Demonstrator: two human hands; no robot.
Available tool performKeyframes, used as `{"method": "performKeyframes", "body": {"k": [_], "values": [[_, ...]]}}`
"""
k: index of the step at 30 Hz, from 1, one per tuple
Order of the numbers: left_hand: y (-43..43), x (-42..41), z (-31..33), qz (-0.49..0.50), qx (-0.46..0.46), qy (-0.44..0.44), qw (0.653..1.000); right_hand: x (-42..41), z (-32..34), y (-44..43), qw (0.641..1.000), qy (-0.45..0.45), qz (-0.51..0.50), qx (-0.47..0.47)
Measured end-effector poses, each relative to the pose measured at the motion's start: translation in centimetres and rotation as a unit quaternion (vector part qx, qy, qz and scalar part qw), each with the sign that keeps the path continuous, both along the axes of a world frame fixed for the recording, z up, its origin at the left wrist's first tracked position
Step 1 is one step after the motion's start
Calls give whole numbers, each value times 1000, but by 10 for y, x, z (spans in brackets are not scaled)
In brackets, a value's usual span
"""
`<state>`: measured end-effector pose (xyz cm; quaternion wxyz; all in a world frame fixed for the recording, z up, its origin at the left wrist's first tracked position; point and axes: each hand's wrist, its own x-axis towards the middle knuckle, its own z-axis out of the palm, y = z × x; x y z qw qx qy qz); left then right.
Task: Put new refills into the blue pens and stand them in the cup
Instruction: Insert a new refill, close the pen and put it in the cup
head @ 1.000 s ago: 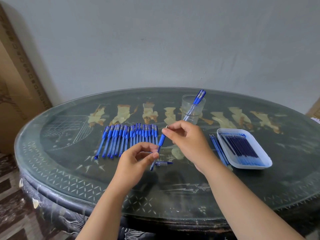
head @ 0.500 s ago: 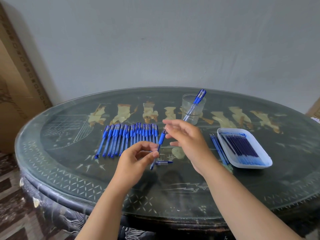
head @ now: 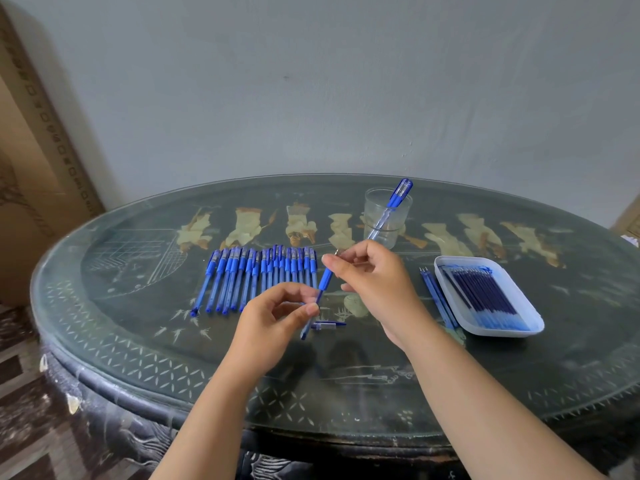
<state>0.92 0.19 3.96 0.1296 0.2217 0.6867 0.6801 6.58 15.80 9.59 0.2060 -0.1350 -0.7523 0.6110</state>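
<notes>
My left hand (head: 273, 320): fingers pinch lower end of blue plastic pen (head: 325, 280); right hand (head: 377, 282): fingers pinch its tip. Dark oval glass-topped tabletop (head: 138, 334), pale inlay; grey wall (head: 311, 81) behind.

One cup (head: 373, 211), one tray (head: 502, 332), one loose cap (head: 329, 325) — one standing pen (head: 398, 195), one held pen (head: 325, 279), row (head: 263, 271) too packed to count.

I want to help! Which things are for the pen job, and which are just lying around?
For the job: held pen, pen row, cup, refill tray, loose refills, cap.
Just lying about: cardboard, table pictures.
</notes>
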Motion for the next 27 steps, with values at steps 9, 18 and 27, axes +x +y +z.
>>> {"method": "performKeyframes", "body": {"k": [9, 18, 27], "values": [[0, 0, -1, -6, 9, -8, 1000, 0, 0, 1, 999, -11, 37, -2], [0, 0, -4, -1, 5, -5, 1000, -3, -4, -1, 999, -6, 11, 41], [-4, -5, -5, 32, 11, -26, 999, 2, -28, 9, 973, -124, 36, 193]]}}
